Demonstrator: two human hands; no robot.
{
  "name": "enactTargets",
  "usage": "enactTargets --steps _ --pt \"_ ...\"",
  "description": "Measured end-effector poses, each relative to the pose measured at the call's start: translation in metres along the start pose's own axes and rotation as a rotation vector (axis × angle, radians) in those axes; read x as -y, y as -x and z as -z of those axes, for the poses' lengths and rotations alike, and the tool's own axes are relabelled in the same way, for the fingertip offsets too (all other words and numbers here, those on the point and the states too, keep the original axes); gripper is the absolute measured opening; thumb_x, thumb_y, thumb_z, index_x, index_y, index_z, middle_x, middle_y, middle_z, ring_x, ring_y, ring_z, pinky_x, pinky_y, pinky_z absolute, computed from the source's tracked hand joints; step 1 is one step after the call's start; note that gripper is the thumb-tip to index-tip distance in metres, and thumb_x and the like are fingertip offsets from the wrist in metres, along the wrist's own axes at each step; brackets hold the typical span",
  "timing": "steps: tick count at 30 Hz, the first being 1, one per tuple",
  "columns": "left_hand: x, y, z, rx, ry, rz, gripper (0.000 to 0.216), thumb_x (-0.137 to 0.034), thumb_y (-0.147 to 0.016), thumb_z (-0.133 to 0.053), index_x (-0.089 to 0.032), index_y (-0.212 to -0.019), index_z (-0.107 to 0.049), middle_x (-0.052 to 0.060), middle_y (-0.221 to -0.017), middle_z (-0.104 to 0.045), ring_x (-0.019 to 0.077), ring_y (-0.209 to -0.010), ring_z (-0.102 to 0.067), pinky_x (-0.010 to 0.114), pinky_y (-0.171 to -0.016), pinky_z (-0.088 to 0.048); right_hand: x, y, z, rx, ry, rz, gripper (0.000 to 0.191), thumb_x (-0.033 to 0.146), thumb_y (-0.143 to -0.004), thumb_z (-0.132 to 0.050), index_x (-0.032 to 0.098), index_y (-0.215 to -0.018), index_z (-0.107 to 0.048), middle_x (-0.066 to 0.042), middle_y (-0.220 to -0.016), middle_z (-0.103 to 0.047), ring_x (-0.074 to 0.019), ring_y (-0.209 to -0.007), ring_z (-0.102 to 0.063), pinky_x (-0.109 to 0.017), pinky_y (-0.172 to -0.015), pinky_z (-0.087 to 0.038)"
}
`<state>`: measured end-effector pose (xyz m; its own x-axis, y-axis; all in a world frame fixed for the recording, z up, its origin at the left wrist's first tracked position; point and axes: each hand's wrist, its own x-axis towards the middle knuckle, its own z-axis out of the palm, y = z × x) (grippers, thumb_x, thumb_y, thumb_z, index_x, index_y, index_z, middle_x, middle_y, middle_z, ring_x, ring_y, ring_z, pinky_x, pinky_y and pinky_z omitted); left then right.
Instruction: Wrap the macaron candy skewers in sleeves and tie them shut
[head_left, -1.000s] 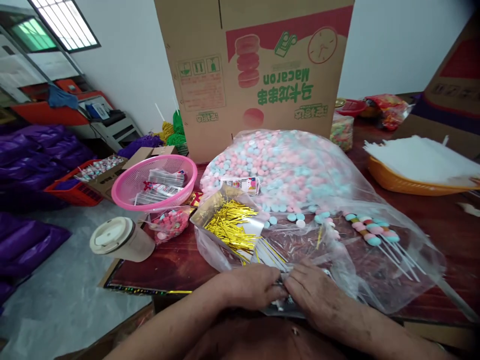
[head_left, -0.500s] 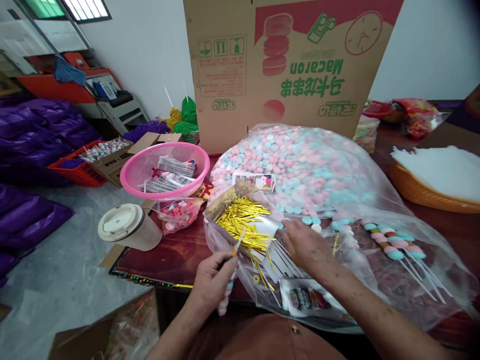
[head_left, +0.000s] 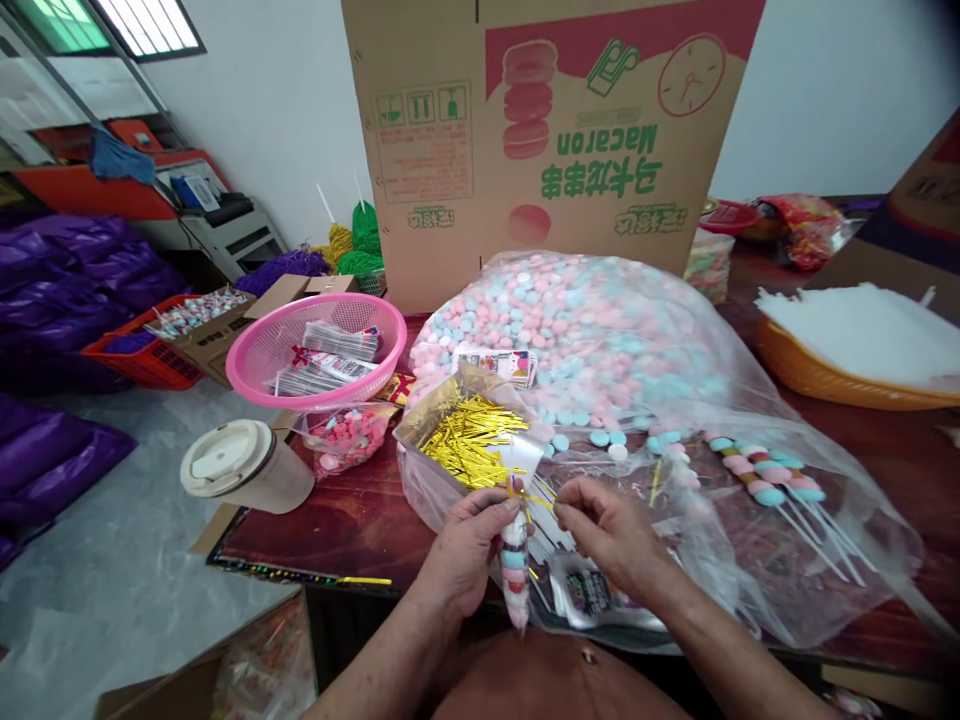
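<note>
Gold wire tie (head_left: pixel 531 497) is what I see first on the head camera, at the neck of the wrapped candy skewer (head_left: pixel 514 572), between both hands. The left hand (head_left: pixel 466 545) is closed around the skewer and holds it upright, fingers tight just under the tie. The right hand (head_left: pixel 609 530) pinches the tie's free end with thumb and first finger. I judge the candy is sleeved and the tie is placed, but the twist looks unfinished. Beyond the fingertips lies the heap of gold ties (head_left: pixel 465 440). Right of the right fingers, unwrapped skewers (head_left: pixel 757 478) lie inside the clear bag (head_left: pixel 847 540).
</note>
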<state>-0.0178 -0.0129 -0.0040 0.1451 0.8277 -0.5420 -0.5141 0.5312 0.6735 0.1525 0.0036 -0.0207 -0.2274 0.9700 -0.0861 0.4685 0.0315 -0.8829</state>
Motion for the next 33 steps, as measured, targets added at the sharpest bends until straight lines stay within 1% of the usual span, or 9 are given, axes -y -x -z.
enactTargets --steps 4,6,11,13,17,20,23,28,33 --pt "0.003 -0.003 -0.015 0.015 -0.051 -0.087 0.021 -0.027 -0.056 -0.075 -0.012 -0.066 -0.063 0.001 -0.056 -0.06 0.0089 -0.041 -0.05 0.017 -0.034 -0.036 0.013 0.015 0.0 0.004 -0.004 0.054 0.014 0.029 -0.08 -0.047 0.018 -0.073 -0.052 0.002 -0.062 -0.052 -0.0115 -0.058 -0.045 -0.023 -0.055 -0.036" --pt "0.006 -0.002 -0.02 0.016 -0.122 -0.118 0.022 -0.03 -0.058 -0.074 -0.013 -0.068 -0.063 -0.002 -0.05 -0.057 0.0077 -0.034 -0.046 0.018 -0.031 -0.034 0.016 0.017 -0.001 0.037 -0.14 0.031 0.018 0.034 -0.08 -0.048 0.017 -0.084 -0.054 0.0 -0.069 -0.056 -0.0118 -0.061 -0.049 -0.024 -0.056 -0.038" --pt "0.015 0.001 -0.03 0.035 -0.221 -0.166 0.024 -0.034 -0.061 -0.072 -0.014 -0.069 -0.062 -0.005 -0.045 -0.051 0.0049 -0.029 -0.04 0.016 -0.03 -0.032 0.006 0.014 -0.011 0.137 -0.563 -0.27 0.035 0.052 -0.073 -0.05 0.017 -0.077 -0.05 0.007 -0.05 -0.044 -0.0059 -0.034 -0.032 -0.02 -0.035 -0.023" --pt "0.016 0.001 -0.033 0.062 -0.223 -0.152 0.024 -0.034 -0.061 -0.072 -0.014 -0.07 -0.062 -0.005 -0.047 -0.051 0.0062 -0.031 -0.042 0.017 -0.029 -0.033 -0.003 0.015 -0.006 0.062 -0.536 -0.266 0.035 0.052 -0.07 -0.054 0.017 -0.069 -0.049 0.007 -0.048 -0.041 -0.0055 -0.036 -0.03 -0.02 -0.036 -0.022" --pt "0.014 0.001 -0.038 0.033 -0.216 -0.088 0.029 -0.035 -0.061 -0.071 -0.014 -0.077 -0.061 -0.003 -0.054 -0.056 0.01 -0.031 -0.045 0.021 -0.026 -0.035 -0.005 0.023 0.024 -0.146 -0.395 -0.086 0.03 0.045 -0.075 -0.053 0.016 -0.066 -0.053 0.005 -0.051 -0.043 -0.0077 -0.048 -0.037 -0.02 -0.044 -0.028" --pt "0.018 0.0 -0.041 0.055 -0.251 -0.048 0.029 -0.036 -0.06 -0.071 -0.015 -0.076 -0.06 -0.004 -0.05 -0.054 0.0096 -0.029 -0.044 0.02 -0.025 -0.034 0.006 0.03 0.035 -0.015 -0.336 0.007 0.031 0.042 -0.08 -0.048 0.017 -0.064 -0.052 0.004 -0.051 -0.044 -0.0081 -0.049 -0.038 -0.02 -0.046 -0.029" --pt "0.027 -0.001 -0.042 0.046 -0.256 -0.058 0.03 -0.038 -0.06 -0.071 -0.015 -0.078 -0.061 -0.006 -0.046 -0.051 0.0062 -0.028 -0.04 0.017 -0.028 -0.033 0.014 0.03 0.027 0.087 -0.307 -0.03 0.031 0.041 -0.078 -0.048 0.017 -0.057 -0.047 0.004 -0.049 -0.043 -0.0073 -0.046 -0.035 -0.019 -0.043 -0.026" --pt "0.039 -0.002 -0.032 0.01 -0.32 -0.033 0.035 -0.039 -0.062 -0.069 -0.014 -0.086 -0.063 -0.005 -0.051 -0.053 0.0043 -0.032 -0.041 0.014 -0.028 -0.031 0.008 0.022 0.01 0.094 -0.328 -0.162 0.027 0.037 -0.071 -0.048 0.018 -0.053 -0.042 0.005 -0.045 -0.038 -0.0067 -0.043 -0.032 -0.019 -0.041 -0.023" --pt "0.037 0.006 -0.028 0.094 -0.4 -0.024 0.043 -0.042 -0.071 -0.06 -0.017 -0.105 -0.059 -0.006 -0.05 -0.052 0.007 -0.029 -0.044 0.016 -0.027 -0.033 0.005 0.021 0.009 0.02 -0.203 -0.103 0.024 0.032 -0.071 -0.044 0.018 -0.052 -0.04 0.005 -0.048 -0.037 -0.008 -0.047 -0.033 -0.02 -0.044 -0.024"
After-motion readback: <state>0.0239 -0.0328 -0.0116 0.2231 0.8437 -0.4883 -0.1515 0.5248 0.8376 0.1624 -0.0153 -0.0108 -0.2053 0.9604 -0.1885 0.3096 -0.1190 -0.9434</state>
